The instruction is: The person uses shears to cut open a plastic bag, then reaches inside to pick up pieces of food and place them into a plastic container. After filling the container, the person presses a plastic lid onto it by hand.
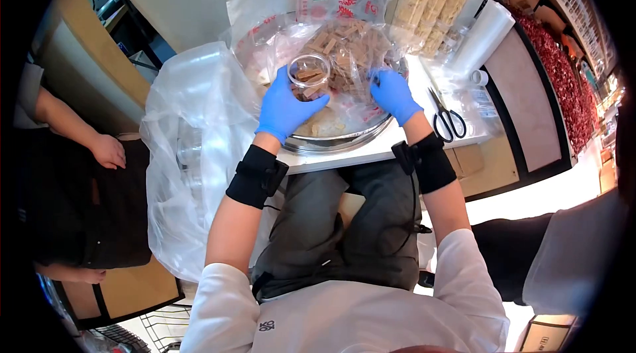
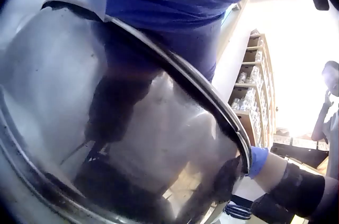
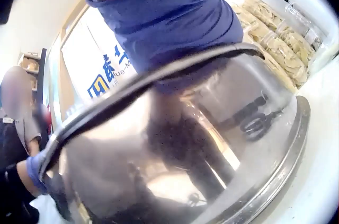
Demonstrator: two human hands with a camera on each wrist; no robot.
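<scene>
My left hand, in a blue glove, grips a clear round plastic tub with brown flat strips inside, held over the wide metal basin. A heap of the same brown strips lies in the basin on a clear plastic bag with red print. At the heap's right edge is my gloved right hand; its fingertips are partly hidden among plastic and strips. Both wrist views mostly show the basin's shiny outer wall, with the right glove behind the rim in the right wrist view.
Black-handled scissors lie right of the basin, near a clear plastic roll. Stacked tubs of pale strips stand behind. A large translucent bag of clear containers is at left, beside a standing person. Another person's sleeve is at right.
</scene>
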